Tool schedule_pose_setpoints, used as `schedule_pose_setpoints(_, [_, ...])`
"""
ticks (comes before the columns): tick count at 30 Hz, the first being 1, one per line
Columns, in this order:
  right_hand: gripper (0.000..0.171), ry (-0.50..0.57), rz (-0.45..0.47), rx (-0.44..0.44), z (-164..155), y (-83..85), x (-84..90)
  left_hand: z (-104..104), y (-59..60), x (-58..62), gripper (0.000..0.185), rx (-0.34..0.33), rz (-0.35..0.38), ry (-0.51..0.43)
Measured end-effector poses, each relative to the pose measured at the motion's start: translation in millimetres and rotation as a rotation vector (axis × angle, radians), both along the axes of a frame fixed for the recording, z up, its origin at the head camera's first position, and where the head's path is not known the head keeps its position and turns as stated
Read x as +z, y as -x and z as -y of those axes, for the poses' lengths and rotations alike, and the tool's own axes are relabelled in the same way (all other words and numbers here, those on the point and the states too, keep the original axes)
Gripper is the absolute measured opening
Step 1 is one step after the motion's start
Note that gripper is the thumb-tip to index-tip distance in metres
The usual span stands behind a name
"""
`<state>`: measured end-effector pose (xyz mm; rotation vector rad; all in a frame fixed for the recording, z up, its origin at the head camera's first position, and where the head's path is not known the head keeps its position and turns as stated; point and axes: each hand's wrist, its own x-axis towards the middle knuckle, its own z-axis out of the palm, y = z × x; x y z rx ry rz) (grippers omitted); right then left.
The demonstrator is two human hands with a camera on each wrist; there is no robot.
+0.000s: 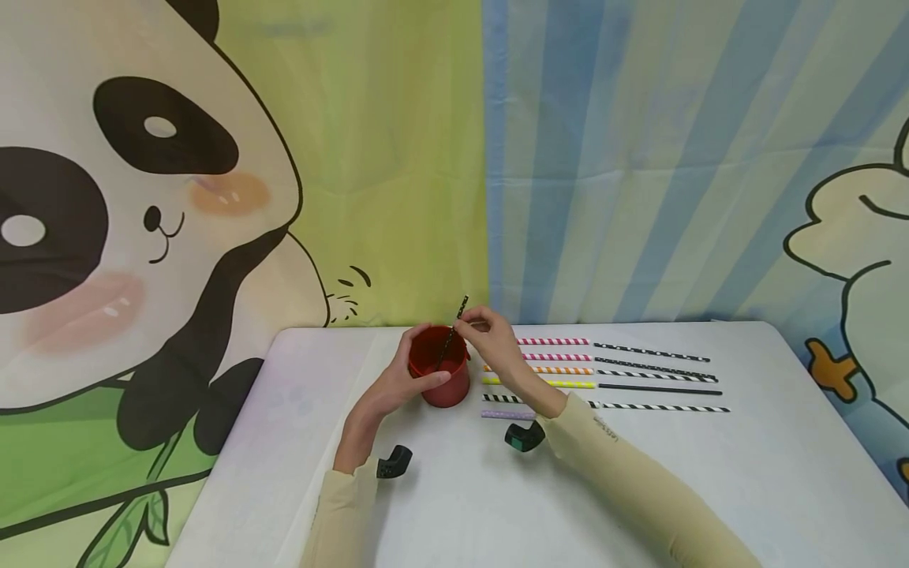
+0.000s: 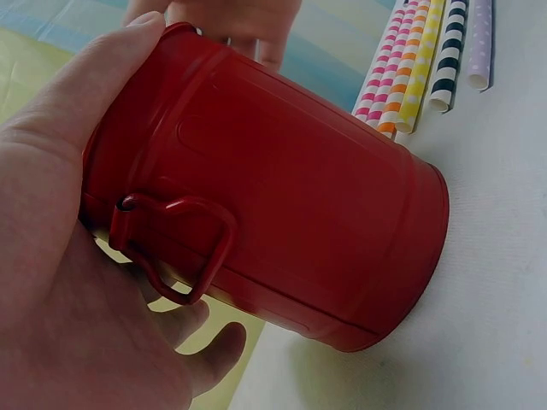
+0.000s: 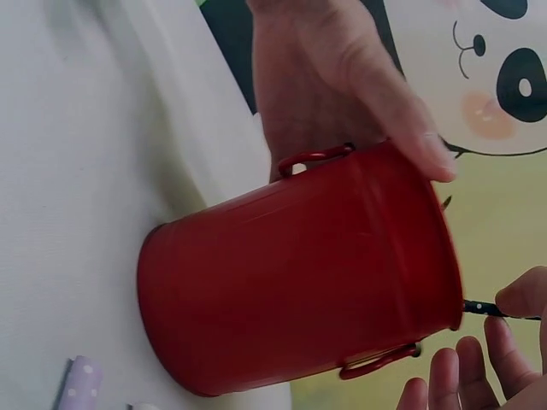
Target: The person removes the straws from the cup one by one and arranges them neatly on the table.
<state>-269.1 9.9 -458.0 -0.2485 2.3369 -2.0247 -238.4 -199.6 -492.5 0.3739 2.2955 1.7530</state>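
While the left hand (image 1: 398, 383) wraps its fingers and thumb around the red tin cup (image 1: 440, 371), the cup stands on the white table (image 1: 746, 473) at lower centre of the head view. In the left wrist view the palm lies against the cup wall beside a wire handle (image 2: 175, 248).

Right hand (image 1: 493, 339) is closed in a pinch on a black dotted straw (image 1: 454, 331), which slants down into the cup mouth, its top end projecting above the fingers.

To the right of the cup, paper straws (image 1: 604, 375) lie in parallel rows on the table: pink, orange, yellow and lilac ones nearer the cup, black patterned ones further right.

Risks, as judged: the straw leans at an angle, so on release it could tip against the rim and topple out. The right forearm lies over the near ends of the rows; a careless withdrawal could scatter them. A loosened left grip might let the light cup slide or tip.
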Motion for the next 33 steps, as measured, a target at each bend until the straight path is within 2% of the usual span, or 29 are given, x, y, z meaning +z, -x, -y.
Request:
schedule_pose_setpoints(5, [0.022, -0.010, -0.010, 0.000, -5, -2.8, 11.2, -1, -1.2, 2.3, 0.089, 0.000, 0.000, 0.009])
schedule_pose_setpoints(14, [0.030, 0.040, -0.002, 0.006, -16, -6.0, 31.0, -1, -1.9, 3.3, 0.090, -0.002, -0.007, 0.010])
schedule_pose_setpoints(33, [0.015, 0.219, -0.131, 0.002, -48, -17.1, 67.8, -2, -0.4, 2.4, 0.090, 0.021, 0.005, 0.029])
